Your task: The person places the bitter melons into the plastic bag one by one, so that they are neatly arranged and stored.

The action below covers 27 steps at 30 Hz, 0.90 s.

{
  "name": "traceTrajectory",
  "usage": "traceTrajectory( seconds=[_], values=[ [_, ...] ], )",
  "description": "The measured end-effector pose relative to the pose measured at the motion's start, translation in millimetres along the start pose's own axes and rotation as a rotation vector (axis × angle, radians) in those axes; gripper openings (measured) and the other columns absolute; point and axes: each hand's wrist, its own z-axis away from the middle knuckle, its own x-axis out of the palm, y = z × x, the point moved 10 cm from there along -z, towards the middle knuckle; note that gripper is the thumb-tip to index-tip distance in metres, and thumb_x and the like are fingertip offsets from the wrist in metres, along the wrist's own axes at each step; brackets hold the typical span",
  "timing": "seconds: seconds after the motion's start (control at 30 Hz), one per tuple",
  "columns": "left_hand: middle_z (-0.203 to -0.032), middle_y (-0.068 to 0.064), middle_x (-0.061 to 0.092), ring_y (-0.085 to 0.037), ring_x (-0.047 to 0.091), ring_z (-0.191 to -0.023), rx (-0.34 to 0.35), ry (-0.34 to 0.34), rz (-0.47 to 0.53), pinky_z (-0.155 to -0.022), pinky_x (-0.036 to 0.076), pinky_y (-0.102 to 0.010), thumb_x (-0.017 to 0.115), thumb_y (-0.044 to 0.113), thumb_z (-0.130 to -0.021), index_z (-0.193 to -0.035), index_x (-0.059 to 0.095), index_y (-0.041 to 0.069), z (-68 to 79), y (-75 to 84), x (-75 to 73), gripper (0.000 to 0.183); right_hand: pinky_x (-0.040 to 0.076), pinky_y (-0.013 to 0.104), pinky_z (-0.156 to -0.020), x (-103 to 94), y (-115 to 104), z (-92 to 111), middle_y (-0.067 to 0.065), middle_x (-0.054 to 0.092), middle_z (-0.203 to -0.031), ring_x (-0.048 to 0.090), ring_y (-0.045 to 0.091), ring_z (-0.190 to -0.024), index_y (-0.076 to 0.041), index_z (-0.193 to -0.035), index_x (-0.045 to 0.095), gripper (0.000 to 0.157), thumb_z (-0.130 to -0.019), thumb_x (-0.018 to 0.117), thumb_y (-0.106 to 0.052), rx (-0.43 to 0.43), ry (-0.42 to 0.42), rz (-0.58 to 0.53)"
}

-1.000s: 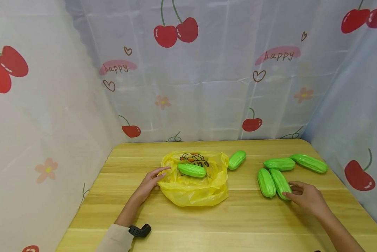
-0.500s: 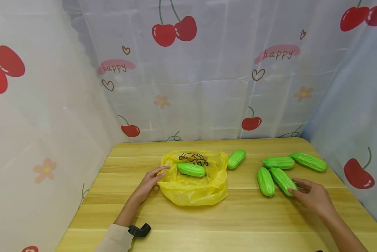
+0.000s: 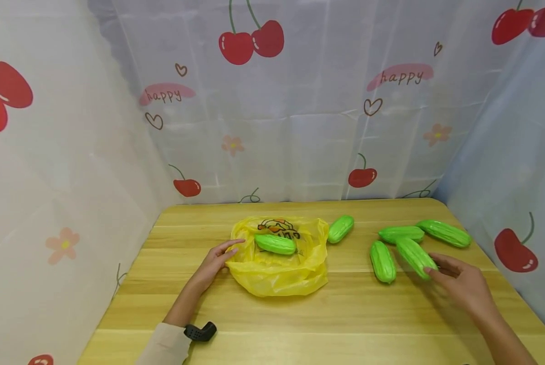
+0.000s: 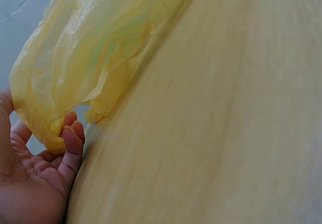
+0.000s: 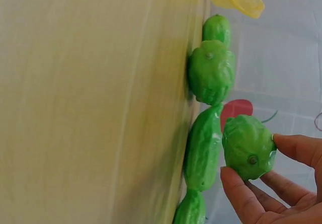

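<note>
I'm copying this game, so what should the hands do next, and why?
Probably move the held green vegetable leftward to the yellow bag: the right hand seems to hold it off the table, the left hand grips the bag's edge, and another vegetable lies inside.

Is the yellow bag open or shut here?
Open: in the head view, the yellow bag gapes upward, showing a green vegetable lying inside.

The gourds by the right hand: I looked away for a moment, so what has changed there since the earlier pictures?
The right hand, already holding a ridged green gourd earlier, has lifted it off the table and drawn it rightward, away from the gourd beside it. Nothing was let go. The left hand stays at the yellow plastic bag, and the other gourds lie where they were.
</note>
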Motion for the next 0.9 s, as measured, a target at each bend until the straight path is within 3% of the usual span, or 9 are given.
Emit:
traceTrajectory(
  seconds=[0.13, 0.17, 0.27, 0.4, 0.47, 0.63, 0.8, 0.9],
  values=[
    [-0.159, -0.006, 0.039, -0.025, 0.053, -0.126, 0.003, 0.003, -0.001, -0.086, 0.053, -0.026, 0.055, 0.035, -0.106, -0.146, 0.057, 0.016, 0.0, 1.2, -0.6, 0.044, 0.048, 0.017, -0.067, -3.1, -7.2, 2.1, 0.026, 0.057, -0.140, 0.058, -0.002, -0.100, -0.001, -0.148, 0.051, 0.075, -0.095, 0.068, -0.051, 0.005, -0.018, -0.029],
    [-0.159, -0.006, 0.039, -0.024, 0.053, -0.126, 0.003, 0.003, 0.000, -0.086, 0.053, -0.027, 0.055, 0.035, -0.106, -0.146, 0.057, 0.016, 0.3, 1.6, -0.4, 0.044, 0.048, 0.017, -0.067, -3.9, -9.5, 2.7, 0.022, 0.059, -0.139, 0.054, -0.009, -0.098, -0.003, -0.149, 0.051, 0.075, -0.094, 0.068, -0.052, 0.006, -0.020, -0.030],
    [-0.159, -0.006, 0.039, -0.024, 0.053, -0.126, 0.001, 0.005, 0.003, -0.086, 0.053, -0.027, 0.055, 0.035, -0.106, -0.146, 0.057, 0.016, 1.0, 2.7, 0.4, 0.044, 0.048, 0.019, -0.068, -5.6, -18.6, 4.9, 0.006, 0.064, -0.132, 0.044, -0.022, -0.092, -0.003, -0.148, 0.052, 0.075, -0.093, 0.071, -0.051, -0.014, -0.017, -0.053],
    [-0.159, -0.007, 0.038, -0.025, 0.051, -0.129, -0.001, 0.004, -0.001, -0.088, 0.052, -0.028, 0.055, 0.034, -0.106, -0.146, 0.057, 0.016, 1.1, 2.8, 1.0, 0.044, 0.048, 0.017, -0.069, -7.7, -34.9, 7.8, -0.016, 0.065, -0.120, 0.046, -0.026, -0.091, -0.003, -0.144, 0.056, 0.071, -0.092, 0.074, -0.047, -0.068, 0.008, -0.085],
    [-0.160, -0.007, 0.038, -0.026, 0.048, -0.131, -0.001, 0.008, -0.006, -0.089, 0.051, -0.027, 0.055, 0.034, -0.106, -0.146, 0.057, 0.015, 1.2, 2.2, 0.2, 0.044, 0.048, 0.014, -0.069, -7.9, -44.8, 8.4, -0.018, 0.065, -0.119, 0.047, -0.024, -0.093, -0.005, -0.143, 0.058, 0.068, -0.092, 0.074, -0.046, -0.099, 0.016, -0.088],
    [-0.160, -0.007, 0.038, -0.027, 0.044, -0.135, 0.001, 0.017, -0.013, -0.089, 0.050, -0.027, 0.055, 0.033, -0.106, -0.145, 0.057, 0.016, 1.1, 1.7, -1.4, 0.043, 0.050, 0.015, -0.072, -5.9, -66.9, 8.7, -0.001, 0.066, -0.129, 0.050, -0.017, -0.101, -0.007, -0.143, 0.059, 0.062, -0.093, 0.074, -0.042, -0.169, 0.008, -0.113],
    [-0.160, -0.007, 0.037, -0.029, 0.045, -0.135, 0.005, 0.007, 0.000, -0.089, 0.051, -0.028, 0.055, 0.034, -0.106, -0.146, 0.057, 0.016, 0.2, 1.2, -0.2, 0.044, 0.052, 0.016, -0.075, -0.7, -79.3, 8.9, -0.011, 0.063, -0.129, 0.050, -0.018, -0.102, -0.006, -0.143, 0.058, 0.060, -0.094, 0.074, -0.038, -0.185, -0.023, -0.176],
    [-0.160, -0.008, 0.037, -0.028, 0.045, -0.135, 0.010, 0.003, 0.001, -0.089, 0.051, -0.027, 0.055, 0.034, -0.106, -0.146, 0.057, 0.015, 0.4, 1.1, 0.4, 0.044, 0.052, 0.017, -0.075, 2.1, -84.2, 8.3, -0.009, 0.063, -0.129, 0.051, -0.019, -0.101, -0.007, -0.143, 0.058, 0.060, -0.094, 0.074, -0.037, -0.192, -0.025, -0.186]
  ],
)
